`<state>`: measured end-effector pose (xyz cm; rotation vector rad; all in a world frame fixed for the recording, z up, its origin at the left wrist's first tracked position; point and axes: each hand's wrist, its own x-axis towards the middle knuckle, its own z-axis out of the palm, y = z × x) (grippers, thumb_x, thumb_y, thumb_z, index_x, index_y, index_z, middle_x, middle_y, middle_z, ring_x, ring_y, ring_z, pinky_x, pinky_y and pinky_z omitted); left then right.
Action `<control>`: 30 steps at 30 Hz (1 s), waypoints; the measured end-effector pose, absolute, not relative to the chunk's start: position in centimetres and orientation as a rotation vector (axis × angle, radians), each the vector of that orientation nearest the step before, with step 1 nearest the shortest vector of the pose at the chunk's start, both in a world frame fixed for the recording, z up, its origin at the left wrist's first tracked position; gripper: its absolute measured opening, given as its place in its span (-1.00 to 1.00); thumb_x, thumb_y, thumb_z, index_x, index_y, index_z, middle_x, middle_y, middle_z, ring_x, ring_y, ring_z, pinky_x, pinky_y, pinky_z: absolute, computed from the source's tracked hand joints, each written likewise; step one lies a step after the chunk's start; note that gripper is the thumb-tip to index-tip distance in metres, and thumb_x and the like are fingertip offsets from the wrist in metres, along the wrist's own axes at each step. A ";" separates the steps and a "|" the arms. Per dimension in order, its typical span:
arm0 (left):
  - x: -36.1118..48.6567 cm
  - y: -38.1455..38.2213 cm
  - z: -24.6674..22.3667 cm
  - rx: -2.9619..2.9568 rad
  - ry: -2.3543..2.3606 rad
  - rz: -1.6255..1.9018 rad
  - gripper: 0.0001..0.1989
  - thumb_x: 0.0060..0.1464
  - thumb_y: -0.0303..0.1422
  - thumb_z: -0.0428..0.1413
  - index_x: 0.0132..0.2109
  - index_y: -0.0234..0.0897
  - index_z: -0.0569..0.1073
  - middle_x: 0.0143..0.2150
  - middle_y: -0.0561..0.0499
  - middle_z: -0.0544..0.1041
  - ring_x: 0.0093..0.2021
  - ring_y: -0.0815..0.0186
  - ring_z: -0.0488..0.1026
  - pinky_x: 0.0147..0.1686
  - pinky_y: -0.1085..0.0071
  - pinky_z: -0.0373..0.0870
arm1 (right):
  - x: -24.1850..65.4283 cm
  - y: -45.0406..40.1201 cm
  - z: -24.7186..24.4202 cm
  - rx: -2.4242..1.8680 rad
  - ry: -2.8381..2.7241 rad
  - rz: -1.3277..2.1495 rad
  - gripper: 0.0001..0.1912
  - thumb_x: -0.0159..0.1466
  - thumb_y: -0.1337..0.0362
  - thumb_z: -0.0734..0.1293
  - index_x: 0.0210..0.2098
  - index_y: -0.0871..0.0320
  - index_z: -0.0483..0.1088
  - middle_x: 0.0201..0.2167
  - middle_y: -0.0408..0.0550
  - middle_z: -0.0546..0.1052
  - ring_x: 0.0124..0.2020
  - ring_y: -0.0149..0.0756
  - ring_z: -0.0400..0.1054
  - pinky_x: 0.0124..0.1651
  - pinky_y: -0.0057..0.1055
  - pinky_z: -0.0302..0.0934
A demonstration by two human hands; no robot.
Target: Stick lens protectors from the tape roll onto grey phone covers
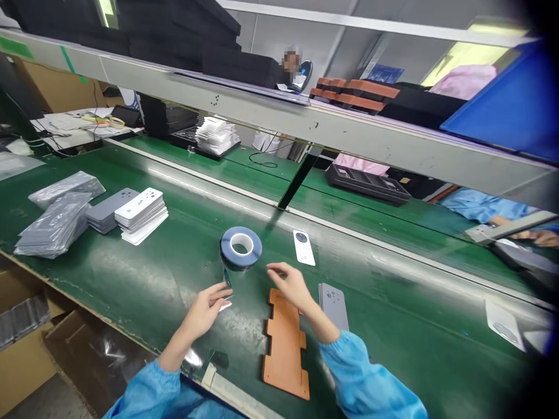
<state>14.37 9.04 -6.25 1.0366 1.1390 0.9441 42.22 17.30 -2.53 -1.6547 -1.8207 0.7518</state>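
Note:
A roll of blue film (227, 250) with a white core lies on the green table, and a short dark strip (227, 278) hangs from its near side. My left hand (205, 309) holds that strip at its fingertips, just below the roll. To the roll's right, my right hand (289, 284) hovers with thumb and forefinger pinched together; anything between them is too small to make out. Below my right hand lies an orange notched tray (283, 349). Grey phone-shaped plates (334, 304) sit beside it, partly behind my right forearm. Farther back is a white plate (303, 247) with a dark round camera area.
White plates (140, 210), grey plates (107, 212) and plastic-wrapped stacks (55, 224) stand at left. A raised shelf (262, 107) on a black post (301, 177) crosses behind. Another white plate (504, 326) lies right. A person's blue sleeve (484, 203) shows beyond the shelf.

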 end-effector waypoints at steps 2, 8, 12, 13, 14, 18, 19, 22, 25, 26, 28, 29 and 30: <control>15.1 8.9 -5.7 1.039 1.077 0.896 -0.39 0.10 -0.33 0.18 0.30 -0.34 0.35 0.18 -0.33 0.53 -0.03 0.06 0.63 -0.13 0.24 0.49 | 39.2 15.2 -2.5 -1.429 -1.903 0.943 -0.70 0.30 0.16 0.34 -0.03 0.10 0.55 -0.09 0.01 0.62 -0.11 -0.20 0.52 -0.02 -0.28 0.38; 14.6 8.1 -4.5 1.046 0.838 0.720 -0.07 0.09 -0.37 0.23 0.50 -0.26 -0.05 0.06 -0.30 0.62 -0.02 0.07 0.63 -0.06 0.26 0.44 | 35.2 12.7 -2.2 -1.225 -1.803 1.296 -0.59 0.28 0.24 0.38 0.12 0.12 0.47 -0.05 0.01 0.60 -0.12 -0.23 0.50 -0.06 -0.28 0.37; 13.8 8.1 -5.0 1.021 0.791 0.703 0.06 -0.01 -0.43 0.30 0.51 -0.20 -0.10 0.05 -0.24 0.61 0.04 0.06 0.60 0.06 0.20 0.39 | 35.3 12.0 -2.6 -1.171 -1.721 1.440 -0.63 0.24 0.23 0.42 0.03 0.14 0.52 -0.23 -0.06 0.59 -0.25 -0.27 0.48 -0.15 -0.32 0.38; 13.7 8.1 -5.2 1.019 0.794 0.694 0.09 -0.03 -0.42 0.32 0.51 -0.18 -0.11 0.07 -0.24 0.60 0.06 0.06 0.59 0.07 0.19 0.39 | 35.3 11.7 -2.7 -1.171 -1.698 1.455 -0.62 0.23 0.23 0.43 0.03 0.14 0.53 -0.25 -0.08 0.58 -0.27 -0.28 0.47 -0.17 -0.33 0.37; 13.6 8.1 -5.3 1.025 0.794 0.682 0.10 -0.03 -0.41 0.33 0.51 -0.17 -0.12 0.10 -0.24 0.58 0.07 0.06 0.57 0.09 0.17 0.38 | 35.4 11.5 -2.7 -1.175 -1.677 1.457 -0.61 0.22 0.23 0.44 0.04 0.14 0.53 -0.26 -0.08 0.57 -0.28 -0.29 0.47 -0.18 -0.33 0.37; 14.2 8.3 -4.7 1.106 0.776 0.645 0.02 -0.03 -0.29 0.37 0.48 -0.19 0.04 0.19 -0.26 0.52 0.15 0.01 0.51 0.21 0.08 0.31 | 35.6 10.4 -2.4 -1.212 -1.682 1.336 -0.60 0.18 0.27 0.47 0.03 0.11 0.54 -0.21 -0.07 0.55 -0.24 -0.27 0.47 -0.14 -0.34 0.37; 14.6 8.3 -4.4 1.137 0.786 0.647 -0.07 -0.01 -0.26 0.37 0.44 -0.23 0.16 0.19 -0.26 0.52 0.16 0.00 0.51 0.22 0.07 0.30 | 35.7 10.1 -2.3 -1.220 -1.709 1.280 -0.60 0.17 0.28 0.47 0.02 0.10 0.55 -0.20 -0.07 0.54 -0.21 -0.26 0.47 -0.12 -0.33 0.36; 15.9 8.1 -3.6 1.250 0.885 0.673 -0.37 0.05 -0.22 0.33 0.24 -0.31 0.45 0.16 -0.28 0.55 0.17 -0.05 0.49 0.25 0.03 0.28 | 36.0 9.4 -1.9 -1.254 -1.784 1.123 -0.64 0.17 0.33 0.44 -0.02 0.08 0.58 -0.16 -0.05 0.52 -0.17 -0.23 0.46 -0.07 -0.33 0.34; 16.8 8.3 -3.6 1.302 0.900 0.674 -0.35 0.03 -0.19 0.35 0.24 -0.30 0.46 0.20 -0.29 0.52 0.22 -0.09 0.44 0.29 0.01 0.25 | 36.4 9.0 -1.7 -1.259 -1.779 1.048 -0.64 0.17 0.37 0.41 -0.04 0.07 0.59 -0.15 -0.03 0.53 -0.15 -0.21 0.46 -0.07 -0.32 0.34; 17.0 8.5 -3.7 1.308 0.893 0.673 -0.30 -0.01 -0.16 0.37 0.25 -0.31 0.44 0.23 -0.32 0.49 0.24 -0.11 0.42 0.29 0.02 0.25 | 36.5 9.0 -1.7 -1.253 -1.765 1.032 -0.65 0.17 0.37 0.41 -0.05 0.06 0.59 -0.15 -0.03 0.54 -0.15 -0.20 0.47 -0.08 -0.32 0.34; 17.2 9.0 -4.0 1.315 0.860 0.675 -0.22 -0.01 -0.07 0.36 0.29 -0.29 0.40 0.27 -0.33 0.45 0.27 -0.11 0.40 0.28 0.07 0.27 | 36.9 8.9 -1.5 -1.249 -1.717 1.013 -0.72 0.19 0.33 0.39 -0.10 0.04 0.61 -0.18 -0.02 0.57 -0.18 -0.18 0.48 -0.11 -0.31 0.34; 17.4 9.4 -4.1 1.316 0.851 0.688 -0.20 -0.02 -0.01 0.35 0.29 -0.28 0.40 0.27 -0.33 0.45 0.28 -0.10 0.39 0.27 0.11 0.28 | 37.1 8.8 -1.3 -1.251 -1.684 1.020 -0.76 0.22 0.29 0.38 -0.14 0.04 0.62 -0.21 -0.02 0.59 -0.20 -0.17 0.49 -0.13 -0.30 0.34; 17.5 9.7 -4.2 1.310 0.858 0.697 -0.18 -0.03 0.07 0.32 0.28 -0.26 0.40 0.25 -0.33 0.46 0.26 -0.09 0.42 0.25 0.13 0.31 | 37.4 8.7 -1.2 -1.252 -1.651 1.038 -0.80 0.24 0.25 0.37 -0.18 0.04 0.62 -0.25 -0.03 0.61 -0.24 -0.16 0.50 -0.17 -0.30 0.34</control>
